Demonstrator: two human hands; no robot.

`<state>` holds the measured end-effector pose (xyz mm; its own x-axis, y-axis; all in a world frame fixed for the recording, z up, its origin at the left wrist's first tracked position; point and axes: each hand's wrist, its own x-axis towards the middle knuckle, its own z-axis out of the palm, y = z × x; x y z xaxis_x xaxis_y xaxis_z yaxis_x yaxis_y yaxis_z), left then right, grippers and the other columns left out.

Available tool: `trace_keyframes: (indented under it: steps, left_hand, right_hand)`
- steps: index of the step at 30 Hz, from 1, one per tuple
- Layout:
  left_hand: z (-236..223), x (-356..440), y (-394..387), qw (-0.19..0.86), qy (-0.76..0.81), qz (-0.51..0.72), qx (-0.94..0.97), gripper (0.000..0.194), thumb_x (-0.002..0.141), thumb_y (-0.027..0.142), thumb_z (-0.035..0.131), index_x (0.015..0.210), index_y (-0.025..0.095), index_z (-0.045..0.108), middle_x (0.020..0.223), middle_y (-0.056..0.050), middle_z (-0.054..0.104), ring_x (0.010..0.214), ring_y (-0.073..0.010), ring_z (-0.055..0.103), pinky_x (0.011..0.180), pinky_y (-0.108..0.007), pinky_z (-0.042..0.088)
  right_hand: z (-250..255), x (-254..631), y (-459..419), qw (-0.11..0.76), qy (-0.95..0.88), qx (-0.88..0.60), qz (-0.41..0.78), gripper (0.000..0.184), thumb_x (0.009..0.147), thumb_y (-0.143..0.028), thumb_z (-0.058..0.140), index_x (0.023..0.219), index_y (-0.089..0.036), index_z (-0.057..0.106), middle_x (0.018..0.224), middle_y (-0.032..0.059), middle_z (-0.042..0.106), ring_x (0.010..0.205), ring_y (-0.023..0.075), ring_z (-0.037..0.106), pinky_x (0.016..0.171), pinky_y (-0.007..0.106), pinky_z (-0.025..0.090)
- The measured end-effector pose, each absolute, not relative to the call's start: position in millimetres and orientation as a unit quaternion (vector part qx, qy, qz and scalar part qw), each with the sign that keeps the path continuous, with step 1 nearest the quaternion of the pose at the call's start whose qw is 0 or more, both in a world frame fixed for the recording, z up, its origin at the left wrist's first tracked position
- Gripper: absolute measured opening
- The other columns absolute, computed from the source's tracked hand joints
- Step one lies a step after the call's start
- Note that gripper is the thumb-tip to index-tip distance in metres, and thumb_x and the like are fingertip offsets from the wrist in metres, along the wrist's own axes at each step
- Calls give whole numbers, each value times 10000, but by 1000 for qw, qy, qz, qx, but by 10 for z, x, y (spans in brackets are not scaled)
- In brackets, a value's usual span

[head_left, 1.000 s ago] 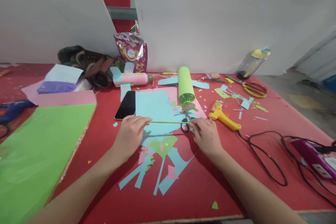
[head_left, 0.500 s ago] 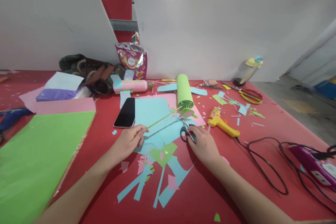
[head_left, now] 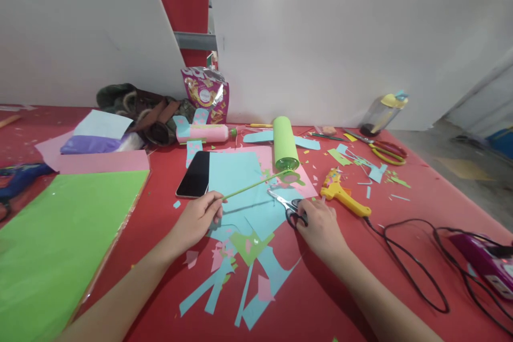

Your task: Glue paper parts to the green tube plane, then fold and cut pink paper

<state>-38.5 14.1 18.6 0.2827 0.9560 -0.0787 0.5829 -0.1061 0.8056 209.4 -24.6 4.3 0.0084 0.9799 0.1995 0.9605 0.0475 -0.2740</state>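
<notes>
My left hand (head_left: 197, 217) is closed on one end of a thin green stick (head_left: 251, 185) that slants up and right toward the green bottle plane (head_left: 285, 142). My right hand (head_left: 319, 223) is closed on the black handles of small scissors (head_left: 287, 204), whose blades point left over the blue paper sheet (head_left: 236, 175). Blue, pink and green paper offcuts (head_left: 240, 262) lie between my arms. A black phone (head_left: 194, 181) rests at the blue sheet's left edge.
A yellow glue gun (head_left: 341, 196) with a black cord (head_left: 412, 256) lies right of my right hand. A large green sheet (head_left: 60, 235) covers the left of the red table (head_left: 404, 203). Red-and-yellow scissors (head_left: 380, 148), a water bottle (head_left: 380, 112), a pink bottle plane (head_left: 202, 132) and a snack bag (head_left: 205, 92) sit farther back.
My right hand let go of the stick's right end and took hold of the scissors, pulling them right. The stick, once flat, now slants up from my left hand.
</notes>
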Motion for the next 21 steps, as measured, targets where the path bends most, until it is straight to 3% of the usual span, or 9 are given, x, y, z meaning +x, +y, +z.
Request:
trace_keyframes:
  steps: [6,12,16,21]
  left_hand:
    - [145,-392,142,393,542,294,682,257,826,374,307,758,194,477,552,39,486,515,-122,499,540,-230,404]
    - [154,-401,131,405,545,290,675,290,838,383,308,805,178,510,541,40,472,494,-120,483,519,-230,400]
    - [149,-409,136,402,551,285,674,314,839,389,309,868,168,530,542,39,479,492,-119,485,521,-230,405]
    - [172,-417,130,386,567,288,668,320,831,392,328,901,164,541,533,45,470,487,-113,480,510,-218,403]
  right_hand:
    - [45,2146,-234,179,-697,-693,-32,173,596,-24,396,651,-183,437,718,28,586,639,161,512,653,294,280]
    - [127,2210,-193,223,-656,-719,-45,94,685,-154,412,617,-207,375,633,30,524,643,195,496,582,291,303]
    - [194,2184,-185,289,-628,-713,113,162,655,-188,440,594,-222,295,565,-22,448,533,141,438,520,255,333]
    - [306,2122,-233,360,-527,-618,459,287,700,-382,509,662,-233,266,529,-87,375,403,76,349,422,212,320]
